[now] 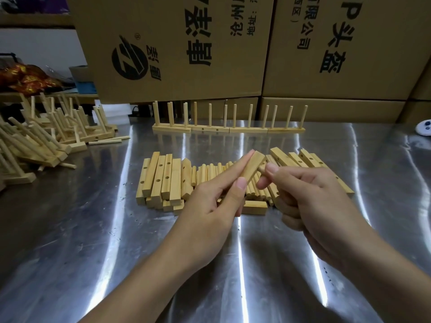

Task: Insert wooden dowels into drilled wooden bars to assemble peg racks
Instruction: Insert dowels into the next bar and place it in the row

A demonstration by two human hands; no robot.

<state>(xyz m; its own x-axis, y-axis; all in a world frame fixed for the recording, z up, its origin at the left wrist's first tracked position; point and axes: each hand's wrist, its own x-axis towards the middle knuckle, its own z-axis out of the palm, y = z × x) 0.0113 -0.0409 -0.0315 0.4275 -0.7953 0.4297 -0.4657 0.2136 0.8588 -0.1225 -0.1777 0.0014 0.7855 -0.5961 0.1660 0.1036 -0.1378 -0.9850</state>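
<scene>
Head, L hand [217,197]: bar [253,167], R hand [310,194]: dowel [261,168]

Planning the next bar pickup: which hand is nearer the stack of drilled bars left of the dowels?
Left. The left hand sits just right of the stack of drilled bars; the right hand is farther right, beyond the left hand.

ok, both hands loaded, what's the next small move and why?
Probably seat the dowel: the right hand pinches it right beside the bar that the left hand holds tilted up. Line its tip with a hole and push in. The bar's holes aren't visible from here, so a slight roll may come first.
</scene>
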